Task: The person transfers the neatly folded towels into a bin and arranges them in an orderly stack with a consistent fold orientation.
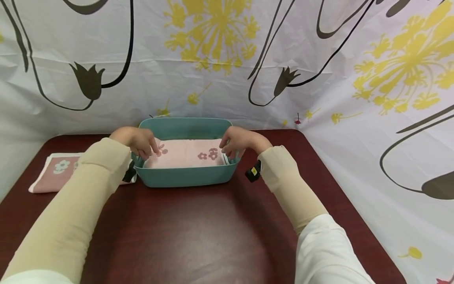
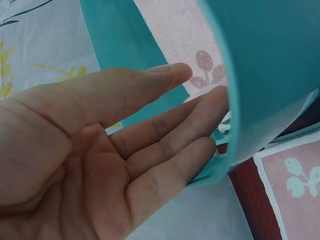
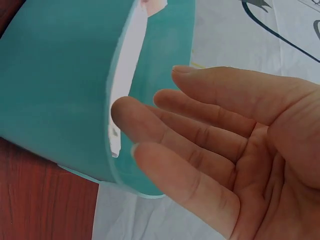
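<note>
A teal plastic bin stands near the far edge of the table. Inside it lies a folded pink towel with darker pink flowers. My left hand is over the bin's left end, and in the left wrist view its loosely bent fingers hold nothing, the tips right at the rim. Over the right end is my right hand, its fingertips by the towel's right edge. The right wrist view shows that palm bare and the fingers spread and slightly bent, with the towel's pale edge behind them.
Left of the bin, partly behind the left forearm, a second folded pink towel with a white border and pale flowers lies on the dark red-brown table. A white flower-printed curtain hangs behind the table and along its right side.
</note>
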A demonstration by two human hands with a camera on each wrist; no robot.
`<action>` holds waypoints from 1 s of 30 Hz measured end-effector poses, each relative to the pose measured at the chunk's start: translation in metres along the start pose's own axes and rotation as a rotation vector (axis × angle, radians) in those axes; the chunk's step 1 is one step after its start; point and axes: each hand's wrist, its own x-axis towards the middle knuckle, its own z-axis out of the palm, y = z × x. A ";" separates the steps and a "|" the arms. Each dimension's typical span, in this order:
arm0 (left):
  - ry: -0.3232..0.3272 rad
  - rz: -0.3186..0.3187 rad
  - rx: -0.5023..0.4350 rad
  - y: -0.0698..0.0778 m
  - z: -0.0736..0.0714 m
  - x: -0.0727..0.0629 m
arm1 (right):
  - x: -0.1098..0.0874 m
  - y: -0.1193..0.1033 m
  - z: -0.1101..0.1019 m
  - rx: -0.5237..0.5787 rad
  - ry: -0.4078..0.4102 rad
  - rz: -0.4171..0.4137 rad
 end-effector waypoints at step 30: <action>0.260 0.224 0.129 -0.011 0.024 -0.026 | -0.029 -0.018 0.021 -0.043 0.083 -0.162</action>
